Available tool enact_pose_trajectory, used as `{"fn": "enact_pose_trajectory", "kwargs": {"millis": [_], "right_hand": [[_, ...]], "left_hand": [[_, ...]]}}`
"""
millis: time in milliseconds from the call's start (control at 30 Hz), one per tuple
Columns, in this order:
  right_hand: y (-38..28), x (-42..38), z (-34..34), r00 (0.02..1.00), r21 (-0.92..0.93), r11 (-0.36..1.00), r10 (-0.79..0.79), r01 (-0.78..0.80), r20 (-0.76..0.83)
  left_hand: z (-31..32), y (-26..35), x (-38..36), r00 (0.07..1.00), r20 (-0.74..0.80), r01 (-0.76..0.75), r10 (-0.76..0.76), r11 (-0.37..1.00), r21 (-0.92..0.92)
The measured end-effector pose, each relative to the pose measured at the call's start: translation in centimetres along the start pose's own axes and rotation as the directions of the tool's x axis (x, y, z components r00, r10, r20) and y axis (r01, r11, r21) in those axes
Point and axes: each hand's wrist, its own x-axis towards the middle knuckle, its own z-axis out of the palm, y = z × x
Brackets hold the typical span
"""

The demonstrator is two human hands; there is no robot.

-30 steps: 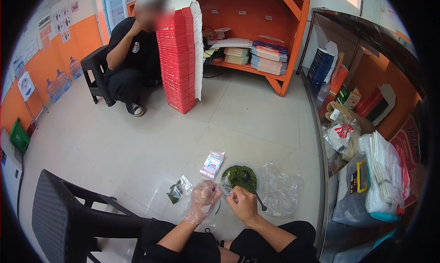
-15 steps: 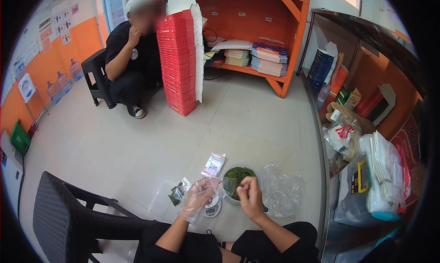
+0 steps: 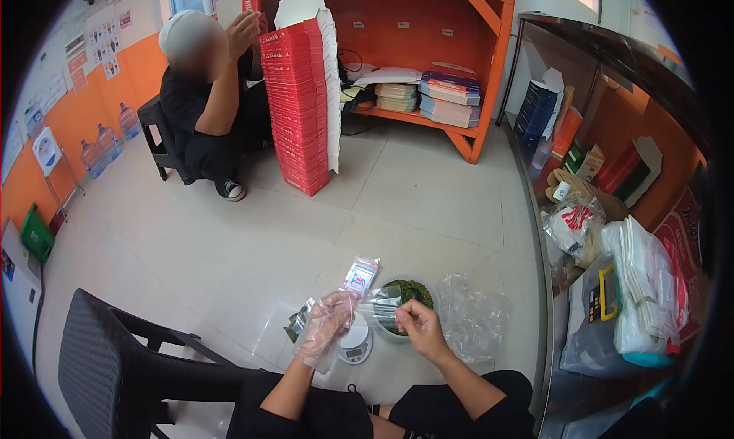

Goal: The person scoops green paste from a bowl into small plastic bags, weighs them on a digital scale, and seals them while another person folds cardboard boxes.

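Between my hands a small clear plastic bag (image 3: 384, 300) is stretched out. My left hand (image 3: 329, 324), in a clear plastic glove, is closed at its left side. My bare right hand (image 3: 423, 332) pinches the right edge. Behind the bag sits a round tub (image 3: 436, 286) of chopped green flakes, partly covered by the bag and my right hand. Under my left hand is a white digital scale (image 3: 356, 353). A pack of small plastic bags (image 3: 361, 274) lies just beyond. Small bags with dark green contents (image 3: 300, 321) rest left of my left hand, partly hidden by it.
Crumpled clear plastic (image 3: 474, 317) lies right of the tub. A black stool (image 3: 99, 347) stands at my left. Ahead, a seated person (image 3: 202, 95) raises a hand beside a tall stack of red boxes (image 3: 294, 110). A metal table (image 3: 539, 286) with a storage bin (image 3: 592, 339) runs along the right.
My right hand has moved slightly down, and the bag is now pulled flat between both hands. The other person has leaned and raised a hand towards the top of the boxes.
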Motion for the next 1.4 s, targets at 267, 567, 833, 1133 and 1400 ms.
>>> {"fn": "enact_pose_trajectory", "kwargs": {"millis": [267,567,833,1133,1400], "right_hand": [[-1.2,0.0,1.4,0.937,-0.461,0.886,-0.199,0.046,-0.288],[-1.0,0.2,3.1,0.934,-0.648,0.740,-0.335,0.178,-0.126],[-2.3,0.2,1.1,0.992,-0.432,0.902,-0.033,-0.024,-0.123],[-3.3,-0.6,0.6,0.972,-0.232,0.956,0.137,-0.181,-0.193],[3.5,-6.6,-6.5,0.849,-0.728,0.439,0.232,-0.527,-0.475]], "left_hand": [[1.7,0.1,-0.6,0.972,-0.080,-0.135,0.220,0.804,0.579],[3.0,-1.7,-1.3,0.933,0.003,-0.182,0.360,0.465,0.867],[4.8,3.5,-1.4,0.845,0.452,-0.500,0.286,0.122,0.857],[3.7,0.8,-0.9,0.862,0.461,-0.504,0.209,0.276,0.818],[3.1,0.9,-0.8,0.890,0.344,-0.416,0.298,0.225,0.881]]}}
